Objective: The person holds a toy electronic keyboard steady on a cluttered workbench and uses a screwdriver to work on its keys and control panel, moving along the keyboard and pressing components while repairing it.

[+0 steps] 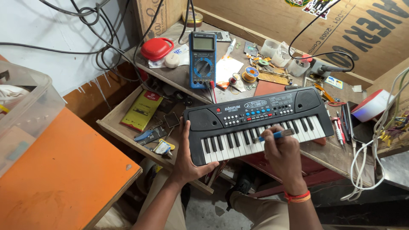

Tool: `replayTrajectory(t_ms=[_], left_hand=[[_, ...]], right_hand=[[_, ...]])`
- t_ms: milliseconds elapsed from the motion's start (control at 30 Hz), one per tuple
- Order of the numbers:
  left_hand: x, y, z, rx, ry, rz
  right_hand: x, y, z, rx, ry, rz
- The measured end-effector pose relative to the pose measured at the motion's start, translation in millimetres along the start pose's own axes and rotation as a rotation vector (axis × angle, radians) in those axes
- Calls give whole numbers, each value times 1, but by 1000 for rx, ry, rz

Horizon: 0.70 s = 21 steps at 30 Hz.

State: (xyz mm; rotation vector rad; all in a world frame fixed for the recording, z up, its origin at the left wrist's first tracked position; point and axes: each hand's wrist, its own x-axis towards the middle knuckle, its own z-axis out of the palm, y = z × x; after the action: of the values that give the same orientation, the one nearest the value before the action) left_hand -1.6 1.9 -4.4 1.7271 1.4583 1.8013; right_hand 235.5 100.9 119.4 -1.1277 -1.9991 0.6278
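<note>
Currently: small black toy keyboard (260, 123) held on the workbench (179, 76), tool applied at its keys.

Left to right: an orange board (64, 170) lies at near left; a yellow packet (142, 110) sits in the open drawer. Left hand (187, 157) is clamped on the keyboard's left end, thumb on top, steadying it. Blue multimeter (203, 59) stands just beyond, a red case (156, 48) left of it. Right hand (283, 155) is closed around a blue-handled tool (275, 136), held across the white keys at centre. Judged step: working at the keyboard with the tool. Next move likely calls for a firm left grip and a precise tip. White cables (375, 140) hang at far right.
</note>
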Motion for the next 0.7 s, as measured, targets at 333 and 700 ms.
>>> replayTrajectory(t_ms=[333,700], left_hand=[[0,1,-1,2,6,-3],[0,1,0,25,5,-9]], right_hand=[[-11,6,-5,-28,-226,143],[1,-18,29,254,-123,-56]])
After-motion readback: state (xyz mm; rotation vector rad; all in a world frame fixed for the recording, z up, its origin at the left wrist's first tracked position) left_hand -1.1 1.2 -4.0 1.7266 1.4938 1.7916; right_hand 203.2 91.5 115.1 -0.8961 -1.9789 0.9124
